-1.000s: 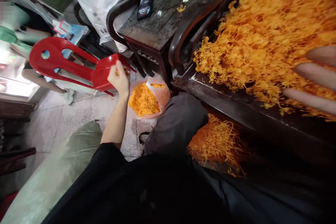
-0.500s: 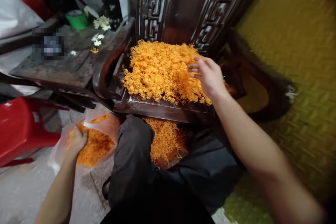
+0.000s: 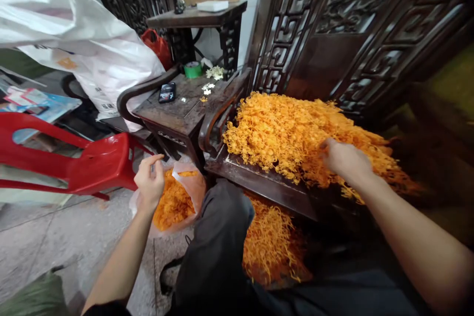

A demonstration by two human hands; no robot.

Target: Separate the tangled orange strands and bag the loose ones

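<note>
A broad heap of small orange, curly, flower-like pieces (image 3: pixel 281 128) covers the seat of a dark carved wooden chair (image 3: pixel 255 170). My right hand (image 3: pixel 346 160) is at the heap's front right, fingers curled in against the pieces; what they grip is hidden. Off to the left, my left hand (image 3: pixel 150 180) is raised over the rim of a translucent plastic bag (image 3: pixel 198 185) on the floor, its fingers closed, and I cannot make out what is in them. Inside that bag lie more orange pieces (image 3: pixel 174 205). Between my legs sits another pile of thin, stringy orange pieces (image 3: pixel 272 242).
Left of the bag stands a red plastic chair (image 3: pixel 99 160). A second wooden seat (image 3: pixel 174 113) bears a phone (image 3: pixel 167 93), green tape (image 3: pixel 193 69) and pale flower pieces (image 3: pixel 215 73). Behind is a large white sack (image 3: pixel 122 59). A green bag (image 3: pixel 37 296) lies at lower left.
My view has swung left. My left hand has come up out of the bag and its fingers have closed. My right hand has gone from open above the heap to curled against its front.
</note>
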